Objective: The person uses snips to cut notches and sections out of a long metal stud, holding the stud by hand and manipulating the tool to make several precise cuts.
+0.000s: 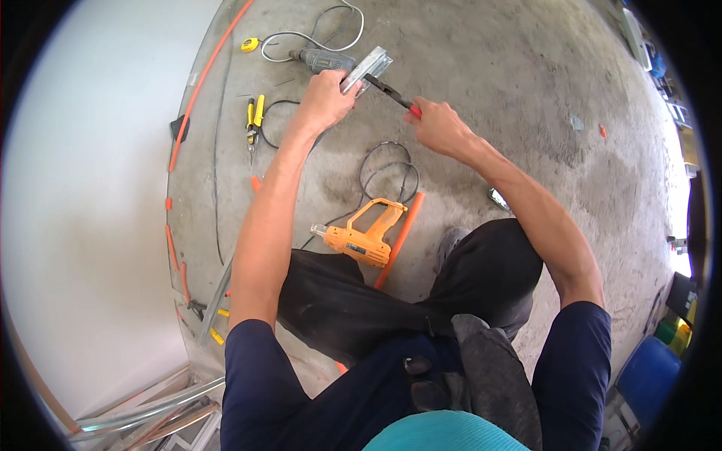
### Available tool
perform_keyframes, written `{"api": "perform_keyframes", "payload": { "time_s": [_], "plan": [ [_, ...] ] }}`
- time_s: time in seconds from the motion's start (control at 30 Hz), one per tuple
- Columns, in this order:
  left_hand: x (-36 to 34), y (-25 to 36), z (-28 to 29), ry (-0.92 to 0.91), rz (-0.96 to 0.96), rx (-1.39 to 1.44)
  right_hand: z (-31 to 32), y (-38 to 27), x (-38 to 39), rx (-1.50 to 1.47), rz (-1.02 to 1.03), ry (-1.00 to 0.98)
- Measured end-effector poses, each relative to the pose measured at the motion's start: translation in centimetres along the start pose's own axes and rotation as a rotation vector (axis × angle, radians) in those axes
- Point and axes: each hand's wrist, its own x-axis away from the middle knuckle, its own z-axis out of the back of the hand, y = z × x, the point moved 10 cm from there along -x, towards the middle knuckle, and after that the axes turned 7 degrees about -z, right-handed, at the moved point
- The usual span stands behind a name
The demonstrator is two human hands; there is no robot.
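My left hand [326,99] is closed round a short length of silver metal channel [371,65], held tilted out in front of me. My right hand [444,129] grips pliers [389,92] with a red handle and dark jaws. The jaws meet the channel's right side, though the exact point of contact is too small to make out. Just beyond my left hand, a dark power drill [331,62] lies on the floor, partly covered by the hand and channel. Yellow-handled hand tools [253,124] lie to the left of my left forearm.
An orange heat gun [365,242] and an orange pipe [403,233] lie before my knees. A yellow tape measure [249,45] is at far left. Orange tubing [201,86] runs along the white wall [98,173]. Metal and wood strips [150,412] lie at lower left; a blue container [648,374] stands right.
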Motion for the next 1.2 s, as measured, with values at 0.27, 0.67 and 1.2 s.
{"api": "perform_keyframes", "payload": {
  "time_s": [0.27,0.67,1.2],
  "plan": [
    [3.8,1.6,1.5,0.136,-0.13,-0.23,0.1,-0.5,-0.2,0.041,-0.027,-0.011],
    [4.9,-0.8,1.2,0.13,-0.061,-0.238,-3.5,-2.5,-0.2,0.047,0.032,-0.103],
    [4.6,-3.4,1.6,-0.003,0.084,-0.007,-3.6,-2.0,-0.2,0.006,0.005,-0.029]
  ]
}}
